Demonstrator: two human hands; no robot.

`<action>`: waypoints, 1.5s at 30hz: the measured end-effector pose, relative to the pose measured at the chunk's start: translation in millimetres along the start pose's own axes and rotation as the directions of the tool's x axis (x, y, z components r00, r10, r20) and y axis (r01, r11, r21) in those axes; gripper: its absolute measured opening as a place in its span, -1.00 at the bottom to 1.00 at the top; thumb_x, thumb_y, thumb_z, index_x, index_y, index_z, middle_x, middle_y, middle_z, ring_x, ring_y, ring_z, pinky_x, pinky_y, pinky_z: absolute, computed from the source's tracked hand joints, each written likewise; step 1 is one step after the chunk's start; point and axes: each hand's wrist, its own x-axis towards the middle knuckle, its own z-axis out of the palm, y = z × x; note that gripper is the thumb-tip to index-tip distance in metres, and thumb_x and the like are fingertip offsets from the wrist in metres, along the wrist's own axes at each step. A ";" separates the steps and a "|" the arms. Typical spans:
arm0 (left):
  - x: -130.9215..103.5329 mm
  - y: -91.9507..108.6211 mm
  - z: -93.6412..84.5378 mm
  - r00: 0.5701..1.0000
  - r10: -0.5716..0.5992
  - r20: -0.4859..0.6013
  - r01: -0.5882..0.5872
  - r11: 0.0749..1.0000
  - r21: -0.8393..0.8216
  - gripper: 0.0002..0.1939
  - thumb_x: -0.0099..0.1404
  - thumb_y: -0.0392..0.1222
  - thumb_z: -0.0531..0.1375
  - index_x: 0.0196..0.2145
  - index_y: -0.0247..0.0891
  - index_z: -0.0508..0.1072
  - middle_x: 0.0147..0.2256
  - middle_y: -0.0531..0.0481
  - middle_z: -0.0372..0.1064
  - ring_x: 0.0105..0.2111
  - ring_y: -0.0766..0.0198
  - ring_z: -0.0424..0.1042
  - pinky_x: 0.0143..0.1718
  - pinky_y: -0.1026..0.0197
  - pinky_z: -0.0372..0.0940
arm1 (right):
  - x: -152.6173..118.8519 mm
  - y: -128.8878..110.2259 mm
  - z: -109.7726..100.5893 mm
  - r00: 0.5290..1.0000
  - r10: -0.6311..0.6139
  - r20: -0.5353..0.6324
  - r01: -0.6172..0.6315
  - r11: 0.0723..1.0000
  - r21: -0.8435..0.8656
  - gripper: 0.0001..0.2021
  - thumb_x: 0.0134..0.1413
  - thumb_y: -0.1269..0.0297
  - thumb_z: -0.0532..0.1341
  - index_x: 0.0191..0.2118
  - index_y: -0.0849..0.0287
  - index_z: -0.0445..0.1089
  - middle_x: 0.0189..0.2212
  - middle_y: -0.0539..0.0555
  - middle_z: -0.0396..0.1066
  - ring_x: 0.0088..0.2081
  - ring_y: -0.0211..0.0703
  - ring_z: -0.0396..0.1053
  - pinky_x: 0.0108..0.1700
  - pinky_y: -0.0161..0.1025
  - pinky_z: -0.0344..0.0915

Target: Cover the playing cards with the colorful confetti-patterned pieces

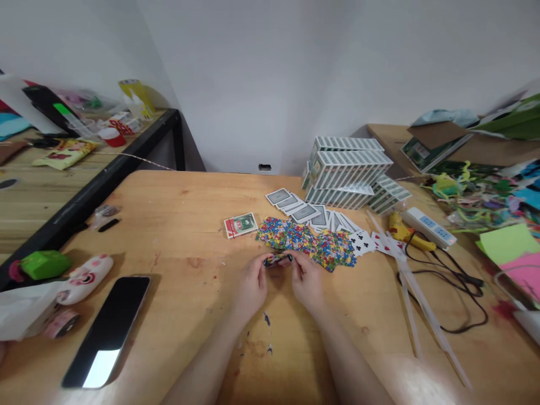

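Small dark piece is pinched at both ends by left hand and right hand | near colourful sheets | grip is best kept light, even.

1 black phone lies near 1 green toy.

Dark nail polish on left hand and right hand; forearms bare.
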 end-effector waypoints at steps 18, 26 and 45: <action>3.0 5.9 4.7 0.973 -0.216 -0.085 0.181 0.936 -0.303 -0.75 0.27 -0.28 -0.06 -0.12 -0.22 0.29 -0.16 -0.08 0.35 -0.16 0.30 0.36 -0.11 0.20 0.27 | 0.0 0.7 7.9 0.985 0.118 -0.126 -0.124 0.991 -0.043 -0.77 -0.10 0.22 0.21 -0.26 0.15 0.43 -0.44 0.07 0.36 -0.40 -0.16 0.33 -0.38 -0.26 0.29; 5.1 8.6 8.2 0.958 -0.279 -0.065 0.245 0.916 -0.318 -0.65 0.14 -0.28 0.13 -0.08 -0.21 0.25 -0.25 -0.05 0.39 -0.26 0.28 0.41 -0.21 0.18 0.33 | -3.4 6.4 10.9 0.984 0.136 -0.119 -0.141 0.989 -0.036 -0.79 -0.04 0.23 0.16 -0.27 0.14 0.44 -0.43 0.08 0.38 -0.40 -0.15 0.36 -0.37 -0.25 0.30; -0.1 5.5 1.7 0.979 -0.203 -0.002 0.203 0.977 -0.069 -0.56 0.24 -0.28 -0.03 0.10 -0.20 0.14 -0.14 -0.10 0.41 -0.27 0.26 0.45 -0.28 0.24 0.35 | -1.1 0.4 7.4 0.994 0.109 0.022 -0.107 0.990 -0.091 -0.75 0.05 0.25 0.04 -0.23 0.13 0.43 -0.47 0.10 0.36 -0.42 -0.13 0.33 -0.39 -0.25 0.26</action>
